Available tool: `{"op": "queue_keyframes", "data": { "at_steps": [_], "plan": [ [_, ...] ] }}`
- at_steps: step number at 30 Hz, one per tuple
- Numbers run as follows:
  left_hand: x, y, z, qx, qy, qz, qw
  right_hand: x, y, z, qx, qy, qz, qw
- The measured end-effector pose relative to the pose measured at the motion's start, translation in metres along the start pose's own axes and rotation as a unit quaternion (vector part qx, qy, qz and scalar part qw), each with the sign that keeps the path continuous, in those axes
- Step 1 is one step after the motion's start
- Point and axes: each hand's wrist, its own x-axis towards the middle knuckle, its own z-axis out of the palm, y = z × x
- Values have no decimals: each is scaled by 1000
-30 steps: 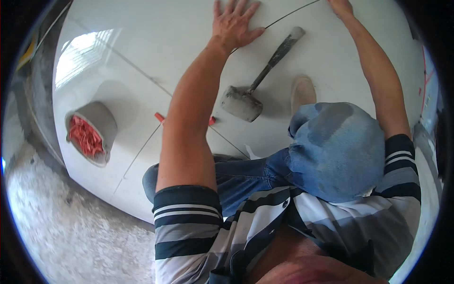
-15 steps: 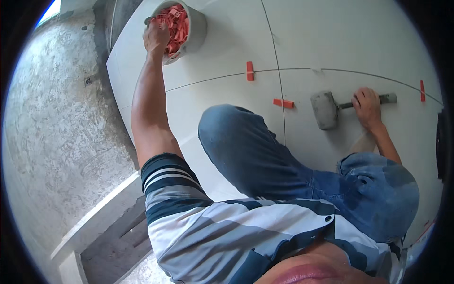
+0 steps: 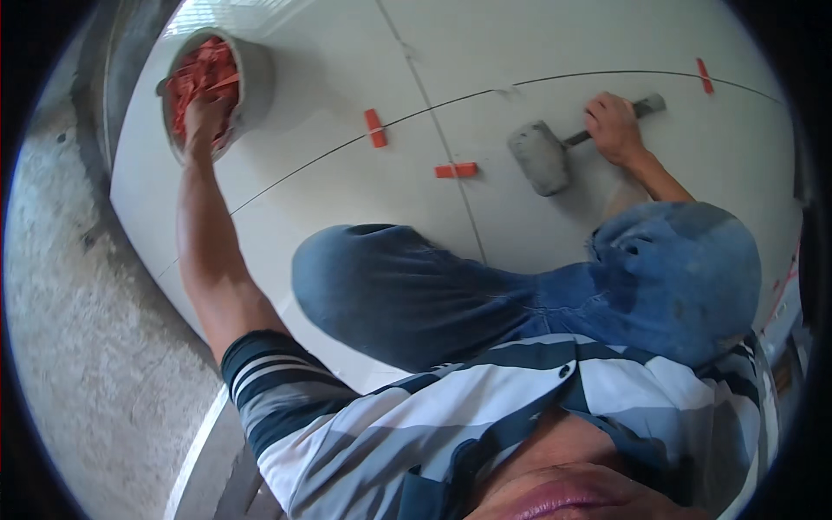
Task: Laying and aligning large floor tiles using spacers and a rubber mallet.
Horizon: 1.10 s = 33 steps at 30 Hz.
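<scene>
Kneeling on pale floor tiles (image 3: 555, 43), you stretch your left arm far out to the left, where your left hand (image 3: 204, 119) dips into a grey bucket (image 3: 253, 80) filled with red plastic tile clips (image 3: 196, 71); the fingers are buried among the clips, so whether they have closed on any cannot be told. Moving right, a red clip (image 3: 374, 127) stands in the tile joint, and another red clip (image 3: 456, 170) lies flat just beyond your blue-jeaned knee (image 3: 390, 286). Further right, a grey rubber mallet (image 3: 542, 156) rests on the tile, head nearest you. Your right hand (image 3: 614, 128) is curled around its handle. At far right, a third clip (image 3: 704, 75) sits in the joint.
</scene>
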Motion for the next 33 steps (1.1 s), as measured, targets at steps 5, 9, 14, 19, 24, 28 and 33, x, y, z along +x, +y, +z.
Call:
{"op": "queue_keyframes", "data": {
  "at_steps": [5, 9, 14, 19, 24, 28, 33],
  "plan": [
    [2, 25, 10, 52, 18, -28, 998, -7, 5, -11, 6, 11, 3, 1000],
    [-7, 40, 24, 77, 39, -87, 992, -20, 11, -20, 3, -43, 20, 999],
    [-36, 15, -34, 128, 218, -42, 967, -40, 3, -16, 47, -94, -32, 994],
    [-107, 175, 17, -224, -23, 146, 963, -85, 47, -49, 22, -125, -7, 992],
    [-160, 278, 107, -237, -350, 177, 889, -99, 83, -66, 46, -162, -5, 986],
    [-188, 317, 147, -278, -407, 108, 863, -116, 111, -85, -5, -186, 49, 981],
    [-214, 311, 193, -259, -367, 53, 892, -121, 121, -109, -67, -237, 82, 966]
  ]
}}
